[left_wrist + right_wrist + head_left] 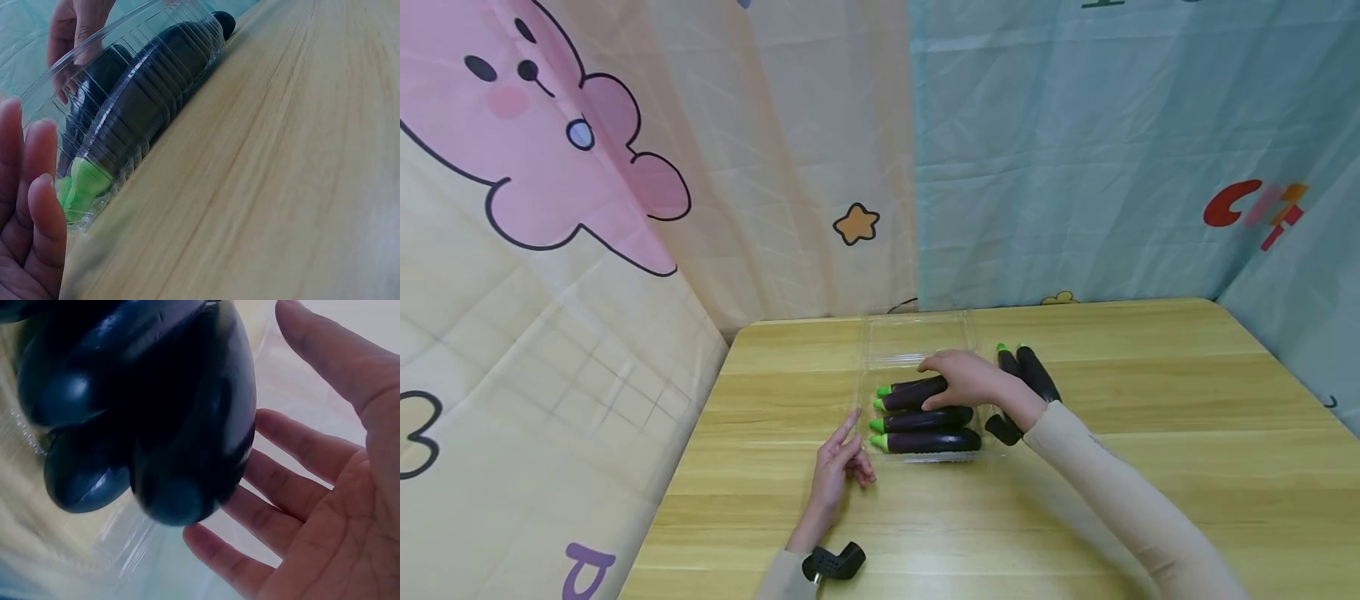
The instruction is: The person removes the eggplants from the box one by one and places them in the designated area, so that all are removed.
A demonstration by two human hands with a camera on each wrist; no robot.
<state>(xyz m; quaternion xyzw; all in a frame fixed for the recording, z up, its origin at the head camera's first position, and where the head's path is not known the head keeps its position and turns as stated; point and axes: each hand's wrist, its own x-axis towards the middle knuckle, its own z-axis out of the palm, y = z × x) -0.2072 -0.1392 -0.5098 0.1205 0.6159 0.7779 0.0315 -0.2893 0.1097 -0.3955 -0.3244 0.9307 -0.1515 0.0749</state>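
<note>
Right hand point(966, 379) spread: fingers fairly straight, thumb well off, fingertips at one side of a dark eggplant point(913, 398); not wrapped round it. It sits in a clear plastic box point(917, 457), at about 8 o'clock from my palm, long axis 9-to-3, green stem end at 9, blunt end partly under me. Right is my nearer hand for it. Left hand point(842, 462) is at the box's 7 o'clock corner, index stretched toward the rim, other fingers loosely bent, holding nothing; contact, can't tell. Other eggplants point(934, 440) beside it, stems also at 9; lid point(917, 335) laid back at 12. Two loose eggplants point(1039, 375) on the table point(1112, 467), about 3 o'clock from right hand, long axes roughly 11-to-5, far ends at 11.

Writing: no brand or label readable on box or eggplants. Hanging cloth point(1037, 167) has, in head view, a purple P-like letter point(591, 553) at 8, red C-like mark point(1217, 210) between 2 and 3, green lettering at 1 cut off, unreadable.
</note>
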